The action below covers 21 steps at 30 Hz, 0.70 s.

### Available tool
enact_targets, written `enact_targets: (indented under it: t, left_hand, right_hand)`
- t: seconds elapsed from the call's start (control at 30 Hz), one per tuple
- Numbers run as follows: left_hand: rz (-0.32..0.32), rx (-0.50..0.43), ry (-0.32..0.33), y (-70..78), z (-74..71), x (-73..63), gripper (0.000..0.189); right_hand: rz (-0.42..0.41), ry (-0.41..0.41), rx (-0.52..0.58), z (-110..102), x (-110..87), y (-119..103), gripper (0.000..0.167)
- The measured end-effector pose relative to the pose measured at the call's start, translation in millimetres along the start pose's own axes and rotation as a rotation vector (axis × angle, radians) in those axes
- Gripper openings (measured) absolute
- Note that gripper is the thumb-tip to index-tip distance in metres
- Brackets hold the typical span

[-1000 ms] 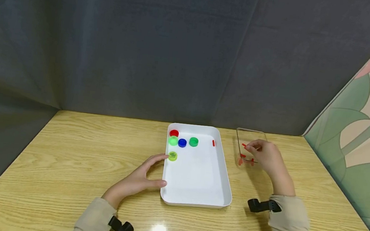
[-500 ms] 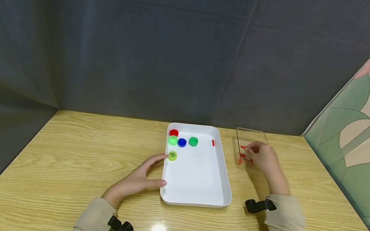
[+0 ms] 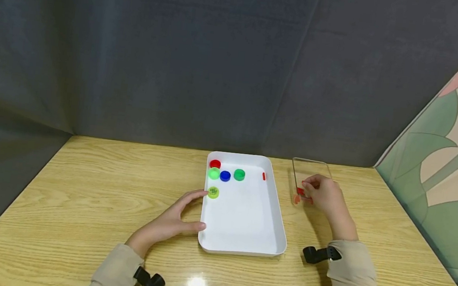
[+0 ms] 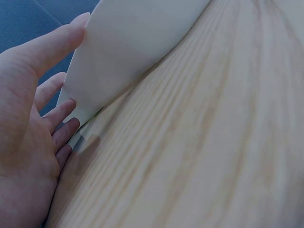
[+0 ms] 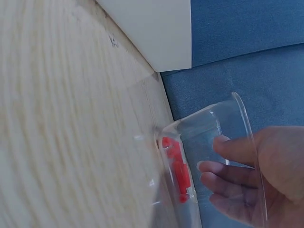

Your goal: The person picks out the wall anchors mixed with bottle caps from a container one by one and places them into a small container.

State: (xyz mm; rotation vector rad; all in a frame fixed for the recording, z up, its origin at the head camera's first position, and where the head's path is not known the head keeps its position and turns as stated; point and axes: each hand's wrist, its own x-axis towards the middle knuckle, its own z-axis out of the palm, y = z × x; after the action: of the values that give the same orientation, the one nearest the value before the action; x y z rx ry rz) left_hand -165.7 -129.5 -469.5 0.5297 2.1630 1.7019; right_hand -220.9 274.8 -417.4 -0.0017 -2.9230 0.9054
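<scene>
My left hand (image 3: 168, 223) rests at the left side of the white tray (image 3: 245, 228). Its index finger and thumb are spread and touch the rim, as the left wrist view shows too. My right hand (image 3: 326, 195) is inside a clear plastic box (image 3: 311, 161). In the right wrist view, its thumb and fingers are apart, with nothing seen between them. Several small red sticks (image 5: 179, 171) lie on the box floor just below the fingertips.
Inside the tray are a red cap (image 3: 215, 164), a light green cap (image 3: 214, 173), a blue cap (image 3: 225, 176), a green cap (image 3: 239, 175) and a yellow-green cap (image 3: 213, 192). A red stick (image 3: 264, 176) lies near its right wall. A dark curtain (image 3: 236, 69) hangs behind the table.
My right hand has shifted slightly left. The red stick pinched at its fingertips earlier has come down toward the other red pieces in the box. My left hand stays still.
</scene>
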Motion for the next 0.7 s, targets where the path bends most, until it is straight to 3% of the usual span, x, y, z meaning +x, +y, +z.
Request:
enact_targets:
  t: [0.4,0.7]
  left_hand:
    - [0.000,0.000,-0.004,-0.1,0.1,0.8,0.076]
    - [-0.001,-0.001,-0.002,0.3,3.2,4.5,0.078]
  right_hand:
    - [-0.016,0.016,0.038,-3,-3.0,-4,0.019]
    - [-0.098,0.059,0.098,-10,-6.4,-14,0.020]
